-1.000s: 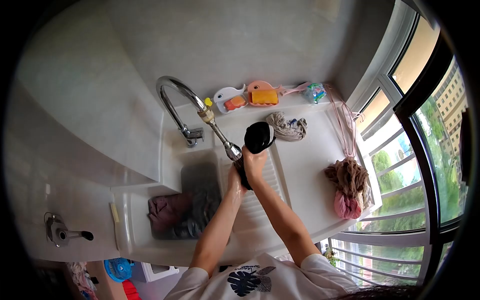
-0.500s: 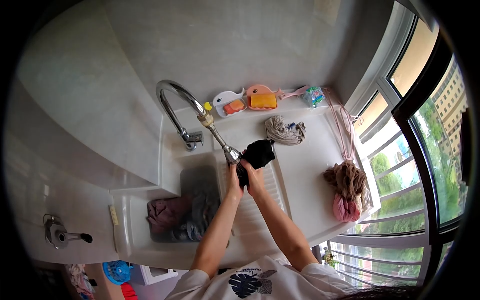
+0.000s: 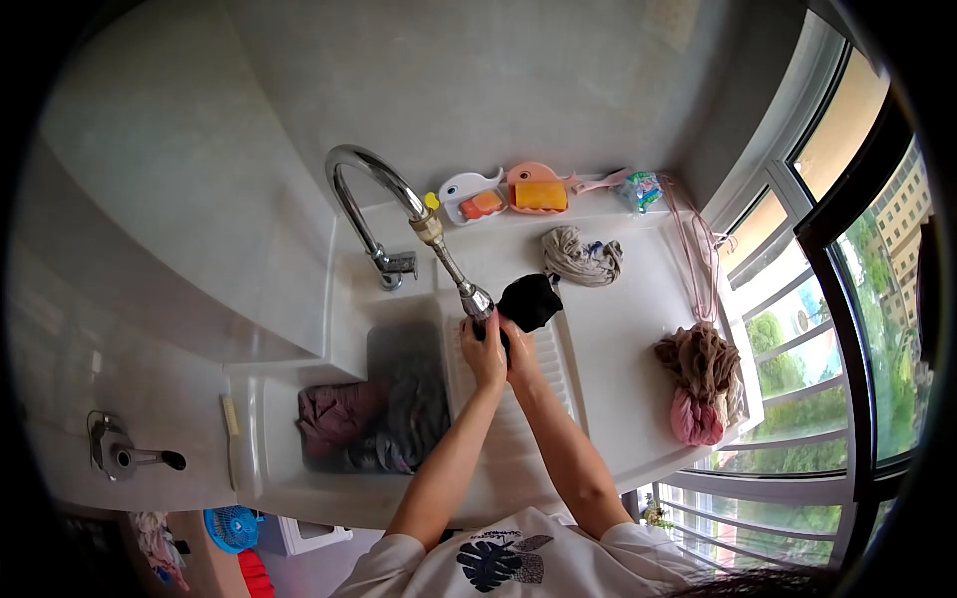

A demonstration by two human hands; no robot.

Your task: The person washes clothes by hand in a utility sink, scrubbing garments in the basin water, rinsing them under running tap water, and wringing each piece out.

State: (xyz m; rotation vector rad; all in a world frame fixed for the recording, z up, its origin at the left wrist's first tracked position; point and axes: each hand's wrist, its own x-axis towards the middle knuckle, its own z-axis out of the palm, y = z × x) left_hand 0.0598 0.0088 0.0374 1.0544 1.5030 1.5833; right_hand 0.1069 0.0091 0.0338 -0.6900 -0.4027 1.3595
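Observation:
Black fabric (image 3: 529,302) is gripped between my two hands directly under the nozzle of the chrome faucet (image 3: 477,302). My left hand (image 3: 485,354) is closed round its lower part on the left side. On the right side my right hand (image 3: 518,349) wraps the same fabric, and a rounded black bulge sticks out above it. Both hands are over the ribbed washboard (image 3: 513,429). Just left of them, dark and purplish clothes (image 3: 341,414) lie in water in the basin. Some fingers are hidden by the fabric and nozzle.
A twisted beige cloth (image 3: 581,259) lies on the white counter. Brown and pink cloths (image 3: 698,379) sit at its right edge, below pink hangers (image 3: 704,269). Two whale-shaped soap dishes (image 3: 538,197) stand along the back ledge. A brush (image 3: 230,417) rests on the left rim.
The black fabric has been lowered and bunched; its pale-edged opening no longer shows. My hands have come closer together beneath the nozzle. The whole view has shifted slightly.

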